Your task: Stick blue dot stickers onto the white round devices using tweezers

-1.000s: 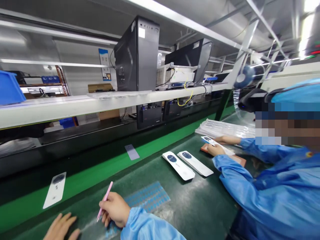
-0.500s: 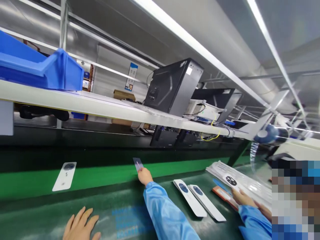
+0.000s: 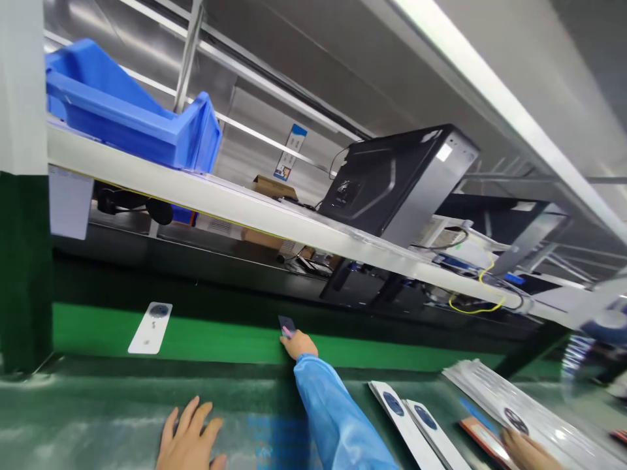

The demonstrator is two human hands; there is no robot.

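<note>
Pinched in the right hand (image 3: 300, 344)'s grip, a small dark card (image 3: 287, 322) sits at the far edge of the green belt (image 3: 220, 339); the left hand (image 3: 189, 440) lies flat, fingers spread, on the near worktop (image 3: 98, 405).

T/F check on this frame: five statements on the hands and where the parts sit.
1. The right hand is stretched out to a small dark slip at the green belt. True.
2. The left hand holds a white card. False: it lies flat on the dark table with fingers spread and holds nothing.
3. A blue bin sits on the shelf above the belt. True.
4. The lone white card on the belt lies to the right of the right hand. False: it lies to that hand's left.
5. The computer tower stands on the belt. False: it stands on the shelf.
</note>
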